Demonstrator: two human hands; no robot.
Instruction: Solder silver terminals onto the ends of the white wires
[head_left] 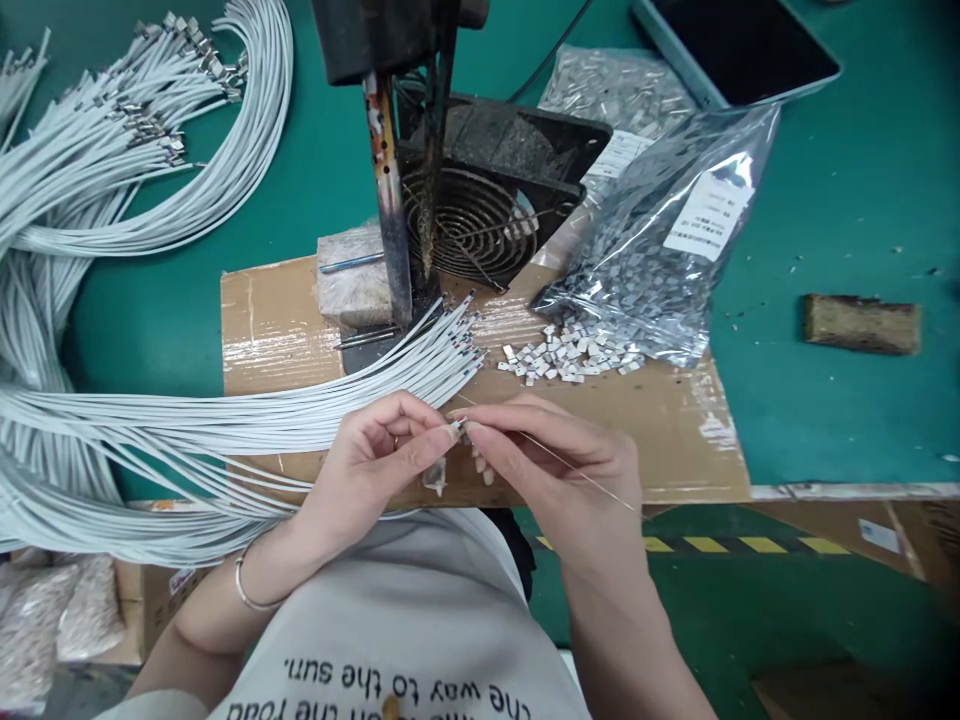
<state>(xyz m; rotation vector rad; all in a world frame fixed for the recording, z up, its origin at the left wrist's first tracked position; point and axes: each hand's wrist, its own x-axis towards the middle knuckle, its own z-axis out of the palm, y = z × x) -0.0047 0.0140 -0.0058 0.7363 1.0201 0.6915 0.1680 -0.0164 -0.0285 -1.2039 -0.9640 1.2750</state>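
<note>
My left hand (386,450) is closed in a pinch, thumb against forefinger, on a small metal connector piece (459,424). Opposite it, my right hand (559,455) is closed too, its thumb and forefinger tips meeting the same tiny piece. A thin wire (581,473), like solder wire, runs across the right fingers. Just behind the left hand lies a bundle of white cables (300,415) with their stripped tips fanned out. Loose metal connector shells (574,355) are heaped beyond the right hand. Fingers hide most of the pinched piece.
A soldering iron (386,190) hangs over the cardboard sheet (675,440), beside a worn block (349,275) and a black fan (480,215). Bags of metal parts (652,240) and a phone (742,45) lie behind. Finished-looking cable coils (262,130) fill the left; a brown block (862,325) is right.
</note>
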